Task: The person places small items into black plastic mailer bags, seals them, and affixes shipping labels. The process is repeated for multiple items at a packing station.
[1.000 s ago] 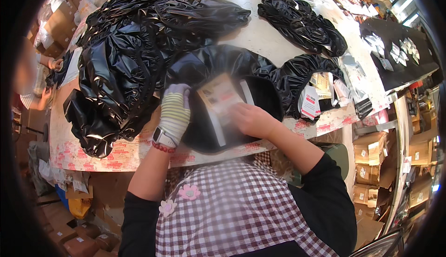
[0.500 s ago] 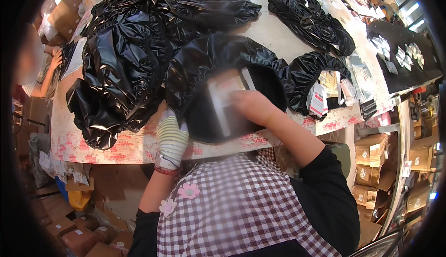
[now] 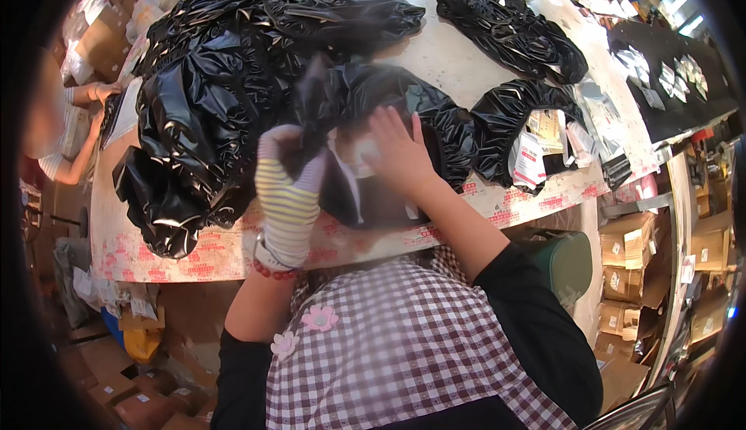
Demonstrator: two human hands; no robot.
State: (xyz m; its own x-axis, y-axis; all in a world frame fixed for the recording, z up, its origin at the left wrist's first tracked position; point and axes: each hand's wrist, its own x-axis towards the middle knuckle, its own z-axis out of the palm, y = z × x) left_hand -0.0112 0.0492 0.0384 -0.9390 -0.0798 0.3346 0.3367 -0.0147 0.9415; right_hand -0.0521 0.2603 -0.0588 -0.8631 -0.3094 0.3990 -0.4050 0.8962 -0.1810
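Observation:
In the middle of the table lies a shiny black elasticated cover, its opening facing me and its near part smeared by motion. My left hand, in a striped knit glove, pinches a raised fold of the cover at the left of the opening. Bare and with fingers spread, my right hand lies flat over the opening. Under and beside its fingers shows a pale, blurred patch that I cannot make out. Another black cover, holding printed cards and packets, sits just to the right.
Black covers are heaped on the table's left, and more lie at the far right. Small white packets rest on a dark side table. Another person's arms reach in at the left. Cardboard boxes stack at right; a green bin is below the edge.
My left hand has risen from the table's edge and lifted the left part of the cover. My right hand has shifted a little up, its fingers now spread and visible.

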